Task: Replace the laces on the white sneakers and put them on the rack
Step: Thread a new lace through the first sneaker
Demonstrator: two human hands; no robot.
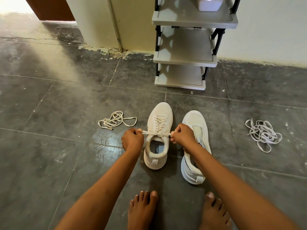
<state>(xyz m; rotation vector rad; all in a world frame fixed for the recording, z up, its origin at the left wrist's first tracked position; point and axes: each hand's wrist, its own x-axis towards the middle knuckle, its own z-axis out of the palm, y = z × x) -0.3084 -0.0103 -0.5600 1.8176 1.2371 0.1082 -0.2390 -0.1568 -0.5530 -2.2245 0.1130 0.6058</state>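
Two white sneakers stand on the dark tiled floor, toes pointing away from me. The left sneaker (158, 123) is laced with a cream lace (157, 133) pulled taut across its top. My left hand (132, 139) pinches one end of that lace and my right hand (182, 134) pinches the other end, each to one side of the shoe. The right sneaker (196, 120) has no lace and its tongue lies bare; my right forearm crosses over it. A loose cream lace (116, 120) lies on the floor to the left. A tangle of whiter laces (263, 134) lies to the right.
A grey shoe rack (184, 61) with black posts stands against the wall straight ahead, with a white box (210, 4) on a top shelf. My bare feet (142, 208) rest on the tiles just behind the sneakers. An open doorway lies at the far left.
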